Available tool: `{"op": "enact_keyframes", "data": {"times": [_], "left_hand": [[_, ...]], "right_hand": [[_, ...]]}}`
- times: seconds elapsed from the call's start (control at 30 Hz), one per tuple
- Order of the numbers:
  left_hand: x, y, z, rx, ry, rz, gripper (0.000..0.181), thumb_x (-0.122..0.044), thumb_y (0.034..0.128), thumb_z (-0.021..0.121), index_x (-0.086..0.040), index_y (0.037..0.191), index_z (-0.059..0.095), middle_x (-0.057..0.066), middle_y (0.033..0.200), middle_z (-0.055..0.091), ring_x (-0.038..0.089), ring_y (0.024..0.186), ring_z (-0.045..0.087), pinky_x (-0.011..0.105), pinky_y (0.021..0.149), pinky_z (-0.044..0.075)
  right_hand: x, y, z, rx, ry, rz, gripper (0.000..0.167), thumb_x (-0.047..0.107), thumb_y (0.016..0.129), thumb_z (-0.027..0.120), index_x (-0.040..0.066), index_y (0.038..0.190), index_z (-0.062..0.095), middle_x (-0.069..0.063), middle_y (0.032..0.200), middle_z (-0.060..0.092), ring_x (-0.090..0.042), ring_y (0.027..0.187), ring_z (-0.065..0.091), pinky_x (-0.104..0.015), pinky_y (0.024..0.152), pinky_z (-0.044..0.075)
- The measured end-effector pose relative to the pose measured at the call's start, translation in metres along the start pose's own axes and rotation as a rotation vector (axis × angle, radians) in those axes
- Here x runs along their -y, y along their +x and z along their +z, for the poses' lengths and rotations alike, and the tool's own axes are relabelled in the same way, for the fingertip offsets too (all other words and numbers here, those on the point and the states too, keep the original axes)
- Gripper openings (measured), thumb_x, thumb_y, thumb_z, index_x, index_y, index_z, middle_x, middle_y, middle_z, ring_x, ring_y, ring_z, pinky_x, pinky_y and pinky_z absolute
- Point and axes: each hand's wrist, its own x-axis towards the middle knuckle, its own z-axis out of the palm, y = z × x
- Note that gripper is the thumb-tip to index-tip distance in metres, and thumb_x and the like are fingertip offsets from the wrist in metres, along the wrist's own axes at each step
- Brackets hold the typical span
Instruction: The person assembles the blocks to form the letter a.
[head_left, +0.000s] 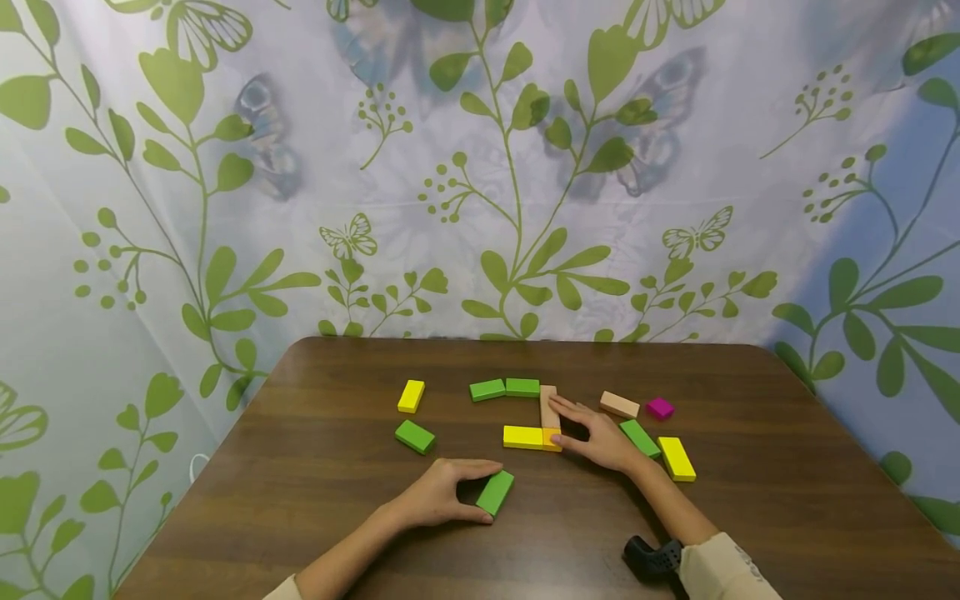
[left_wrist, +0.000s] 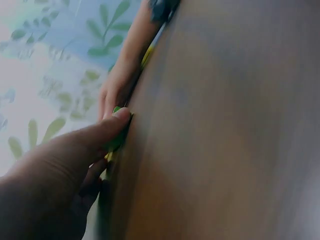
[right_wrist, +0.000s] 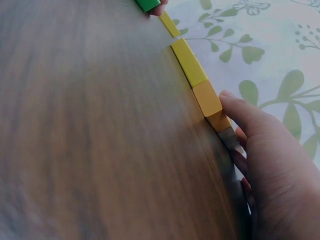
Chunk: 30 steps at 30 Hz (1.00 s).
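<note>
In the head view my left hand (head_left: 437, 493) pinches a green block (head_left: 496, 493) by its ends, thumb at the near end and fingers at the far one. My right hand (head_left: 603, 439) lies to the right of a plain wooden block (head_left: 549, 407), its fingers fairly straight and touching that block. Its thumb touches a small orange block (right_wrist: 207, 98) at the wooden block's near end. A yellow block (head_left: 522, 437) adjoins the orange one on the left. Two green blocks (head_left: 522, 387) run left from the wooden block's far end.
On the left of the table (head_left: 315, 492) lie a yellow block (head_left: 411, 396) and a green block (head_left: 415, 437). Another wooden block (head_left: 619, 404), a magenta block (head_left: 660, 408), a green block (head_left: 640, 438) and a yellow block (head_left: 677, 459) lie right. A patterned cloth (head_left: 405, 250) hangs behind.
</note>
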Motion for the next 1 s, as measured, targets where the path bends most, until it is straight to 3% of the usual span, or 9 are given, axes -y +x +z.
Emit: {"op": "enact_keyframes", "data": {"times": [0.17, 0.4, 0.57, 0.77, 1.0], "left_hand": [[-0.018, 0.017, 0.026, -0.051, 0.027, 0.049, 0.065, -0.041, 0.0787, 0.07, -0.005, 0.13, 0.053, 0.004, 0.128, 0.054, 0.012, 0.117, 0.05, 0.027, 0.094, 0.042], [-0.033, 0.041, 0.05, -0.137, 0.114, 0.022, 0.066, -0.041, 0.0778, 0.071, -0.003, 0.129, 0.054, 0.006, 0.127, 0.055, 0.012, 0.116, 0.051, 0.025, 0.093, 0.043], [-0.033, 0.045, 0.05, -0.111, 0.098, 0.028, 0.069, -0.042, 0.0786, 0.071, -0.003, 0.132, 0.05, 0.006, 0.13, 0.053, 0.013, 0.118, 0.049, 0.027, 0.094, 0.042], [-0.032, 0.041, 0.04, -0.047, 0.037, 0.056, 0.059, -0.029, 0.0849, 0.067, -0.002, 0.134, 0.048, 0.011, 0.133, 0.05, 0.015, 0.122, 0.045, 0.03, 0.097, 0.04], [-0.03, 0.045, 0.045, -0.083, 0.046, 0.023, 0.054, -0.032, 0.0871, 0.065, -0.004, 0.132, 0.051, 0.01, 0.131, 0.052, 0.016, 0.12, 0.047, 0.03, 0.096, 0.041]], "right_hand": [[0.0, 0.0, -0.001, 0.01, 0.002, 0.006, 0.063, 0.041, 0.086, 0.063, 0.016, 0.14, 0.043, -0.004, 0.145, 0.036, -0.038, 0.129, 0.033, -0.058, 0.101, 0.026], [-0.001, 0.0, -0.001, 0.016, 0.013, -0.011, 0.063, 0.04, 0.087, 0.062, 0.015, 0.141, 0.042, -0.004, 0.146, 0.034, -0.039, 0.129, 0.032, -0.058, 0.102, 0.025], [0.001, 0.0, -0.001, 0.016, 0.021, -0.013, 0.063, 0.039, 0.087, 0.063, 0.016, 0.141, 0.042, -0.004, 0.146, 0.033, -0.038, 0.13, 0.031, -0.057, 0.102, 0.024], [0.0, 0.0, 0.0, 0.007, 0.03, -0.001, 0.06, 0.039, 0.088, 0.062, 0.017, 0.14, 0.042, -0.003, 0.146, 0.033, -0.04, 0.129, 0.031, -0.059, 0.101, 0.024], [0.0, -0.001, 0.0, 0.004, 0.019, 0.002, 0.06, 0.04, 0.088, 0.061, 0.017, 0.14, 0.043, -0.004, 0.146, 0.034, -0.04, 0.129, 0.032, -0.058, 0.101, 0.025]]}}
